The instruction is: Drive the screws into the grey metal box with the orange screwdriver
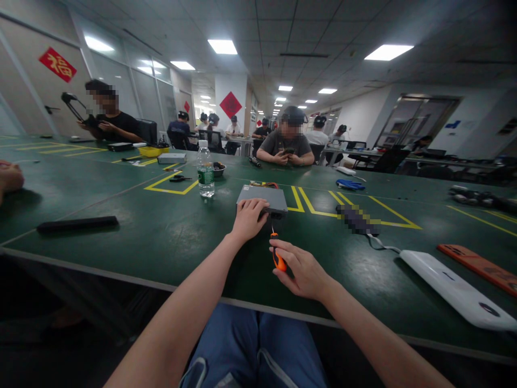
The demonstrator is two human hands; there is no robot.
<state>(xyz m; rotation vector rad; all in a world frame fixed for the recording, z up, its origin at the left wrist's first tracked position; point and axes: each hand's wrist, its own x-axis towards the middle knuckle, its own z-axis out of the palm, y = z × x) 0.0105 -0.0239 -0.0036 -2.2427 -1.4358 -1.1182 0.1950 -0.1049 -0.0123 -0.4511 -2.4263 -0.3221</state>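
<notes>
In front of me on the green table sits a grey metal computer power supply (pixel 266 198), with coloured wires at its far side. My left hand (pixel 249 216) grips its near left part, fingers bent over the top and thumb at the near face. An orange and black screwdriver (pixel 278 258) is pinched between the thumb and fingers of my right hand (pixel 301 269). Its thin shaft points up at the near face of the power supply. I cannot tell whether the tip touches it.
A water bottle (pixel 205 172) and a metal bowl (pixel 218 169) stand behind on the left. A black bar (pixel 77 224) lies at left. To the right are a white power bank (pixel 456 288), an orange phone case (pixel 480 264) and blue gloves (pixel 350 185). Other people sit around.
</notes>
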